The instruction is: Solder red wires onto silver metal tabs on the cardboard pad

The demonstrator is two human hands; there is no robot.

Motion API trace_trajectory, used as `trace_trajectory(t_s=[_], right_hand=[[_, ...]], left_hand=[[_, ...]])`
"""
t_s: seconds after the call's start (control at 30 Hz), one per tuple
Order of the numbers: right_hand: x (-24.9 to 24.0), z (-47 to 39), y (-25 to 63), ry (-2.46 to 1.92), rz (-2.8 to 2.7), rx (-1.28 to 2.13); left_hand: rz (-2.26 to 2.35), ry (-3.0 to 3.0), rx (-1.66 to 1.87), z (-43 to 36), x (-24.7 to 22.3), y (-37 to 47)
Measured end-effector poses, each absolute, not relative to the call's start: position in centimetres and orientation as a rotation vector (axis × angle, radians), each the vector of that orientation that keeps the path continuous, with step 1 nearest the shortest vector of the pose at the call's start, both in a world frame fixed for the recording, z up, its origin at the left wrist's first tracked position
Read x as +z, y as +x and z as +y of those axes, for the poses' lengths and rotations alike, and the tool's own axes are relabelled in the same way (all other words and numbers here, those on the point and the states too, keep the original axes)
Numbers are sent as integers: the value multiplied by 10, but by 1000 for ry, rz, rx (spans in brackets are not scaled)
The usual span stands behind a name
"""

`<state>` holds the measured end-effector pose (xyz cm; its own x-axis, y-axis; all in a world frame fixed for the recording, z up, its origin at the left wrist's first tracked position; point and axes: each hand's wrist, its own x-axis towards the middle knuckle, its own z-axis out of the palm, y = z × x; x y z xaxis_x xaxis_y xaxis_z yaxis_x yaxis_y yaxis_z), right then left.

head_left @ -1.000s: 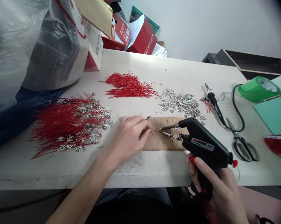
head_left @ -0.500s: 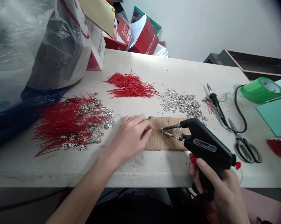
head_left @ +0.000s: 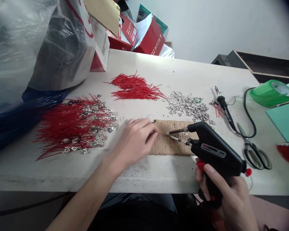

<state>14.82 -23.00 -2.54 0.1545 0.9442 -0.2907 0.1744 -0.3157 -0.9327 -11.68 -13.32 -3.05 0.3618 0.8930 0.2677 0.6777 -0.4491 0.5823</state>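
My left hand (head_left: 138, 138) pinches the end of a thin red wire (head_left: 161, 133) over a scorched brown board (head_left: 160, 147). Wrapped round the grip of a black soldering gun (head_left: 214, 150) is my right hand (head_left: 227, 192), its thumb by the red trigger. The gun's tip meets the wire's other end at a small metal piece (head_left: 168, 133), partly hidden by the tip. Behind the board lie loose silver metal pieces (head_left: 187, 106) and a pile of red wires (head_left: 137, 88). Red wires with metal pieces on their ends (head_left: 70, 125) are heaped left of my left hand.
On the right are a soldering iron (head_left: 225, 109) with its cable, scissors (head_left: 256, 154) and a roll of green tape (head_left: 271, 93). Plastic bags (head_left: 62, 48) bulge over the left side of the table (head_left: 183, 69). Red boxes (head_left: 151, 37) stand behind the table's back edge.
The view has shifted very slightly. Both hands, the wire and the soldering gun hold nearly the same places relative to the board.
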Motion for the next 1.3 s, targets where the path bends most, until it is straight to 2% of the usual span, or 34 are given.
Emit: trace_trajectory(t_s=[0.37, 0.8, 1.13, 1.3], right_hand=[[-7, -230, 124, -1711, -907, 1134], [-23, -231, 144, -1628, -1015, 1209], [-15, -227, 134, -1606, -895, 1181], [-26, -234, 146, -1607, -901, 1284]], left_hand=[[1373, 2263, 782, -133, -30, -116], [1384, 2271, 764, -132, -28, -116], [1377, 2263, 781, -133, -29, -117], [1398, 2241, 799, -135, -23, -116]])
